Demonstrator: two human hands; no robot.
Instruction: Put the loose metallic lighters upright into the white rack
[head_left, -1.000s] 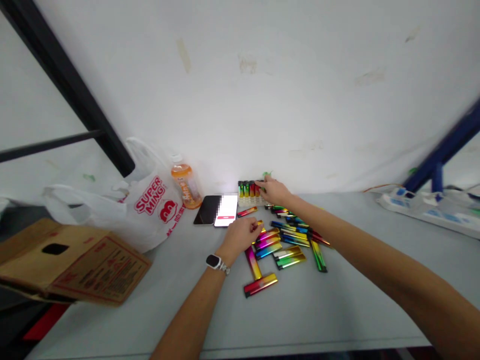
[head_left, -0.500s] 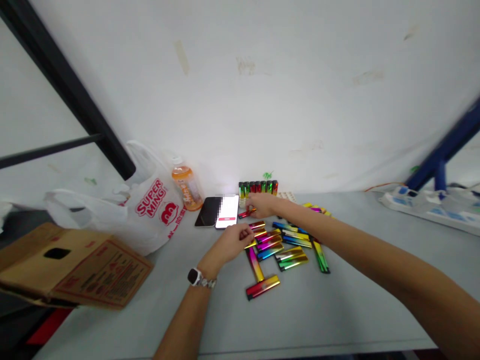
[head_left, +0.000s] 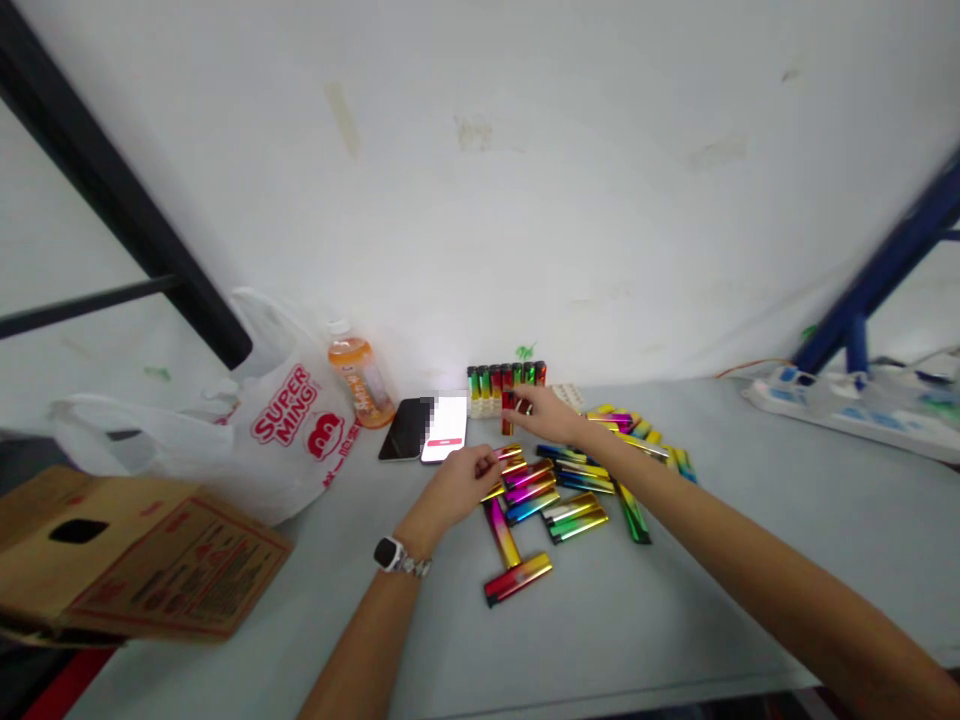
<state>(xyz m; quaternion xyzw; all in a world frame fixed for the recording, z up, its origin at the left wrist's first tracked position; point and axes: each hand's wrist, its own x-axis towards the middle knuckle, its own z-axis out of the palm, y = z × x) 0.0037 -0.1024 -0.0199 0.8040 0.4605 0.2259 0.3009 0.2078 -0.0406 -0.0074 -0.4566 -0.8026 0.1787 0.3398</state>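
Note:
My right hand (head_left: 547,413) pinches a red lighter (head_left: 508,413) and holds it upright in front of a pale holder (head_left: 566,397). Several lighters (head_left: 495,380) stand in a row in that holder, their lower ends partly hidden by my hand. To the left, my left hand (head_left: 463,480) is closed with curled fingers at the edge of the loose lighters (head_left: 529,492); whatever it may hold is hidden. These shiny multicoloured lighters lie in small groups on the table, and one red-and-gold lighter (head_left: 519,580) lies nearest me.
Two phones (head_left: 405,428) lie left of the holder, one with a lit screen. Beyond them are an orange drink bottle (head_left: 361,380), a white plastic bag (head_left: 262,450) and a cardboard box (head_left: 180,560). A white power strip (head_left: 825,410) rests at the right by the wall.
My right hand has raised the red lighter from lying low to upright in front of the row. My left hand stays by the loose lighters. The view has shifted slightly.

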